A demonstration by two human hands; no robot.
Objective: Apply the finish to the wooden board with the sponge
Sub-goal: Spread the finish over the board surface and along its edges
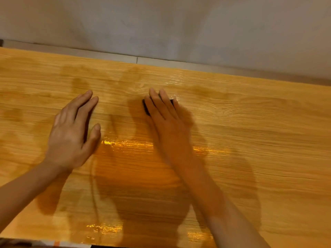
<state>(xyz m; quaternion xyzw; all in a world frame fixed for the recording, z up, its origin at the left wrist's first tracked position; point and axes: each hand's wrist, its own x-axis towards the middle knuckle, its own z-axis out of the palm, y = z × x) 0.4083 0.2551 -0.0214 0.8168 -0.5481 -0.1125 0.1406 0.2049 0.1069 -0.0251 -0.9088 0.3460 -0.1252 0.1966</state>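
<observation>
Fingers (162, 102) of the right hand (166, 119) lie straight and close together, pressed flat on top of a dark sponge (146, 109), of which only a sliver shows at the left of the fingers and a corner at the right. The sponge sits on the wooden board (250, 131), a little beyond the middle of its width. The left hand (71, 133) rests flat on the board well to the left, fingers straight and together, thumb held apart, holding nothing; it looks to be steadying the board

The sponge should be soft, light and wet, so it will squash under the palm and slide easily; pressing from above with flat fingers suits it better than pinching its sides, which would squeeze finish out in a puddle. The board looks stiff, broad and heavy enough to stay put, but its surface shines wet in patches near the front and by the right hand, so it is likely slippery and will mark if the left hand drags across it

The far edge of the board runs close under a grey wall (161, 24), with a pale ledge (179, 64) between, so strokes away from the body have little room left. To the left and right the board runs out of view, giving long open room along the grain. The near edge lies at the bottom of the view, well back from both hands
</observation>
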